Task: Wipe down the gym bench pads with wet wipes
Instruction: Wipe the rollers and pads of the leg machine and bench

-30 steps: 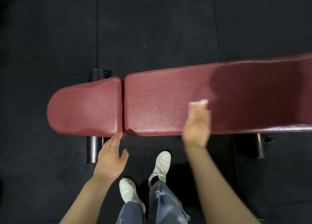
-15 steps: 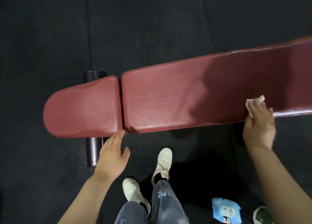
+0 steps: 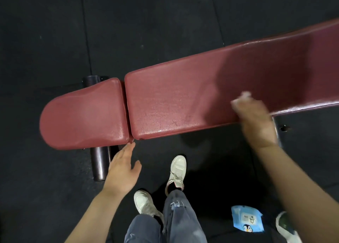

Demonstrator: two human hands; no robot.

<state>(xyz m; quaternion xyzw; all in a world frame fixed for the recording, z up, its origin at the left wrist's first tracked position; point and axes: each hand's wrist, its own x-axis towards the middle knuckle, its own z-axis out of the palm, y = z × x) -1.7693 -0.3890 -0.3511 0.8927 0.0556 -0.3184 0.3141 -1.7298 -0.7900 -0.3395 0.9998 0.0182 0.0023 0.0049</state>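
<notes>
Right hand (image 3: 256,121) presses white wet wipe (image 3: 242,98) onto long maroon vinyl bench pad (image 3: 183,96) at three o'clock for scrubbing; left hand (image 3: 122,169) open, bracing.

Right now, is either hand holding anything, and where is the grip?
The right hand presses a white wet wipe under its fingers onto the long bench pad; motion blur hides the exact grip. The left hand holds nothing.

Dim room, and your light comes from overhead: your own shadow darkens the long red pad (image 3: 211,88) and the black floor (image 3: 55,32) by your feet. Glare streaks the pad's near right edge. Your right hand (image 3: 256,121) and its wipe (image 3: 242,98) smear with motion blur. The wide lens bows the bench.
</notes>
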